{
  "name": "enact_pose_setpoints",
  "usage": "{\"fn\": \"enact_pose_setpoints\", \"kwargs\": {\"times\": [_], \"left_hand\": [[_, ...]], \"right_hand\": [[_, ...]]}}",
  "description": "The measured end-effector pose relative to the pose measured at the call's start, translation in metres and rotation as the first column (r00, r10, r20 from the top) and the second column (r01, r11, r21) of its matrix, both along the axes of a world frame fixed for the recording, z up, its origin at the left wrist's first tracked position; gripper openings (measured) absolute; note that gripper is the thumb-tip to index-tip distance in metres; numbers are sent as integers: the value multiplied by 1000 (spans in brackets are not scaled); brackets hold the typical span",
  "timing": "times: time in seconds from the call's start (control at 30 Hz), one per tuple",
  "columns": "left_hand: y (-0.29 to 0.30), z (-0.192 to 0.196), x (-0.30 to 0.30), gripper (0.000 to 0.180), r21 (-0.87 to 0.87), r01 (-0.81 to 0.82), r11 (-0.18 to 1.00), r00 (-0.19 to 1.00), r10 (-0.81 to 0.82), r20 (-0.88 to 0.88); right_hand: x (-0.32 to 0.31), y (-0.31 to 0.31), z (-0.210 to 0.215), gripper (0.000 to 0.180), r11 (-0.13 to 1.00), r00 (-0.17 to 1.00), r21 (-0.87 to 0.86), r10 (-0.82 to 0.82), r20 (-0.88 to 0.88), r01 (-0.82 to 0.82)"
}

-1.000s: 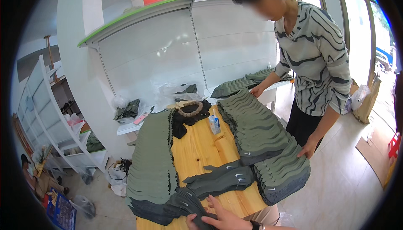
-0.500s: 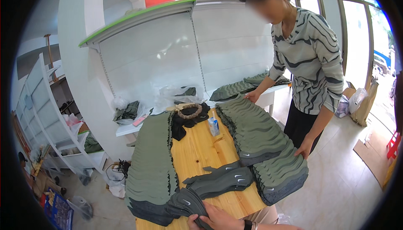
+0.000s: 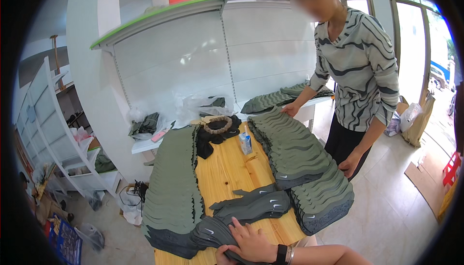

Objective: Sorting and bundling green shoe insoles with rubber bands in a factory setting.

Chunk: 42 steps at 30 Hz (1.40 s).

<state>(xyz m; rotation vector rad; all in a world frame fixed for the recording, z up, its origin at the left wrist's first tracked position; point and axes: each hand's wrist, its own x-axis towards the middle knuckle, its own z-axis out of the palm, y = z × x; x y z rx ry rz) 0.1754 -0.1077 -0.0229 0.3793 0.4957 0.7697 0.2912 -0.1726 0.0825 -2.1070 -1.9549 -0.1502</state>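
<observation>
At the near edge of the table, a fanned bundle of dark grey fabric pieces with a small white mark lies against a long stack. My right hand rests on this bundle, fingers spread, a black band and a bracelet at its wrist. Only part of my left hand shows at the lower edge, gripping the bundle's near end. Just beyond lies another dark grey bundle. A long overlapping stack of olive-green fabric pieces lies on the left, with similar green stacks on the right.
A co-worker stands at the right, both hands at the right-hand stacks. On the wooden table are a small carton, black cloth and a brown ring. White shelving stands behind; a blue crate is on the floor at left.
My right hand has moved up onto the bundle and its fingers have spread; more of its forearm shows. My left hand stays at the near end. The co-worker's hands have barely moved.
</observation>
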Motion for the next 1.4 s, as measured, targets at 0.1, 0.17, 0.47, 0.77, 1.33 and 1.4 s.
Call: {"fn": "enact_pose_setpoints", "kwargs": {"times": [0.1, 0.17, 0.47, 0.77, 1.33, 1.4], "left_hand": [[-4, 12, 0, 31, 15, -28, 1000, 1000, 27, 15], [-4, 16, 1, 30, -2, -41, 999, 999, 41, 9], [-7, 21, 7, 29, -91, -113, 989, 993, 110, -35], [12, -7, 7, 61, 29, 190, 981, 893, -185, 410], [12, 3, 4, 62, 27, 222, 975, 941, -222, 255], [10, 7, 5, 63, 23, 214, 977, 944, -212, 253]], "right_hand": [[0, -1, -2, 61, 1000, 992, -1, -3, 125, 3], [0, -1, -4, 61, 1000, 986, -1, -2, 167, 2], [10, 3, 6, 66, 996, 996, -3, 87, 9, -87], [89, 36, 28, 82, 983, 984, -148, 86, -157, -110], [122, 82, -8, 130, 898, 991, -432, 120, 61, -82], [121, 81, -7, 129, 897, 984, -426, 162, 76, -115]]}}
